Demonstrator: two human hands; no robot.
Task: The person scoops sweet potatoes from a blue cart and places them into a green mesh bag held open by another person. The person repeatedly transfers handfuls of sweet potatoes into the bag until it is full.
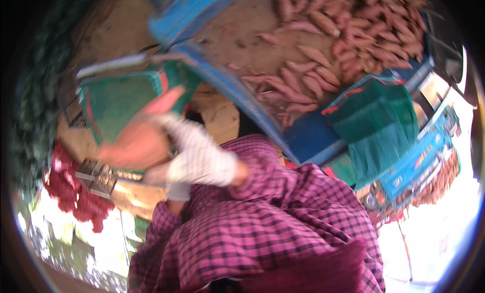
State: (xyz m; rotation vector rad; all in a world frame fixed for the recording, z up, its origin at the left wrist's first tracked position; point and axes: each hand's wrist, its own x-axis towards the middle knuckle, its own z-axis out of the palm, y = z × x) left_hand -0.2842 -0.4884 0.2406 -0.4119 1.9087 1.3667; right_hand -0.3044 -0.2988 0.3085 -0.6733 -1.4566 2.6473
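Observation:
My right hand [204, 156], in a white knit glove, grips orange-pink sweet potatoes [140, 145], blurred by motion. A slimmer one points up and away from the bunch. Close under it is my left hand [178, 191], also gloved; mostly the cuff shows, and its fingers are hidden or blurred, so its grip cannot be made out. Just beyond the held sweet potatoes is a green mesh bag [121, 94] with red edging, its mouth spread wide. Many loose sweet potatoes [363, 39] lie heaped on a blue-edged sorting table [246, 12] at the upper right.
A folded stack of green mesh bags [375, 114] drapes over the table's right corner. Blue metal framing [227, 84] runs along the near edge. Red mesh material [75, 190] hangs at the left beside a small metal box [97, 178]. A blue vehicle [413, 164] stands at the right.

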